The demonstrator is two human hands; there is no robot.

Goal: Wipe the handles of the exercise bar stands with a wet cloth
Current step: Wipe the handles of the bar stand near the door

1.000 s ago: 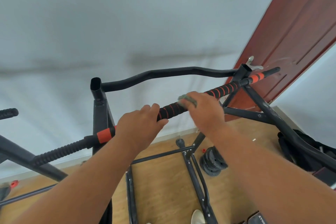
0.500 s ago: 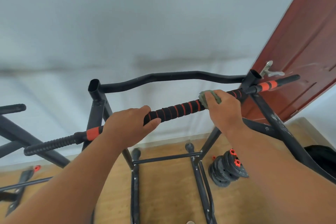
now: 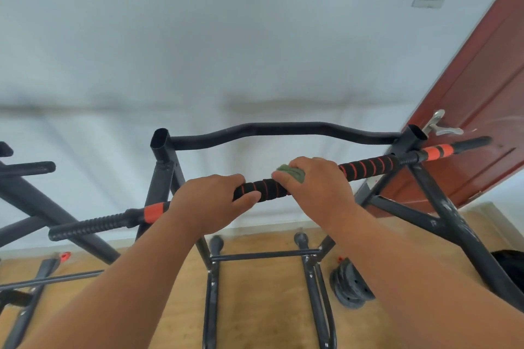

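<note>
On the padded bar (image 3: 365, 168), left hand (image 3: 211, 201) gripping it, right hand (image 3: 314, 188) pressing green cloth (image 3: 292, 174) round it (fingers curled).

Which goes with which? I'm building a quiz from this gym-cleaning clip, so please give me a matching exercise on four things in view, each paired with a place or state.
Things:
1. green cloth
2. left hand
3. weight plates
4. door handle

Places or states:
A. lying on the wooden floor beside the stand's base
B. bare, gripping the striped foam bar
C. silver, on the red door at the right
D. bunched under the right hand on the bar

Pairs: 1-D, 2-B, 3-A, 4-C
</note>
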